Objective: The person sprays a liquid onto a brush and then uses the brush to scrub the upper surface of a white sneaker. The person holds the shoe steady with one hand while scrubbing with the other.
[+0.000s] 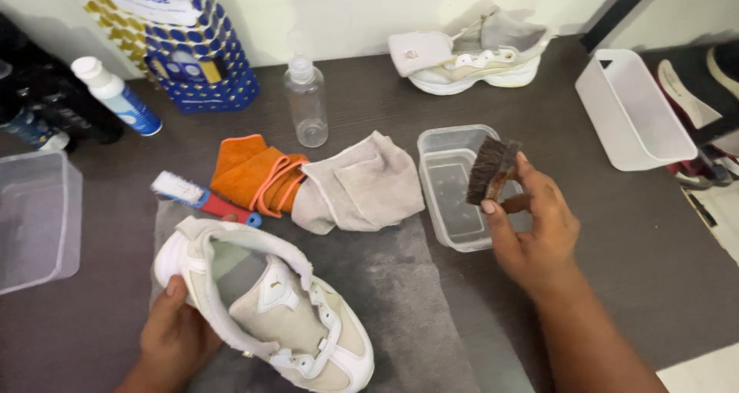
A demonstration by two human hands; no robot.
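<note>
Dark brown tabletop [631, 231] serves as the work surface, with a grey mat [400, 285] spread on it. On that mat a white and beige sneaker [285, 308] is held at its heel by the left hand [173, 335], fingers wrapped around the back. A dark-bristled brush [490, 170] is gripped firmly in the right hand [531, 235], raised above a clear plastic tub [454, 185] that appears to contain a little water. No foam or wet patch is seen on the sneaker, so scrubbing is judged barely begun, if at all; wiping and drying appear outstanding. Just beyond the sneaker, a blue and red brush [202, 195], an orange cloth [250, 173] and a grey cloth [362, 185] are laid out, the cloths touching. Farther back, a clear spray bottle [306, 100], a white and blue bottle [115, 94] and a second sneaker [473, 54] are noted. A white bin [633, 110] stands at the right, another clear container [35, 216] at the left.
</note>
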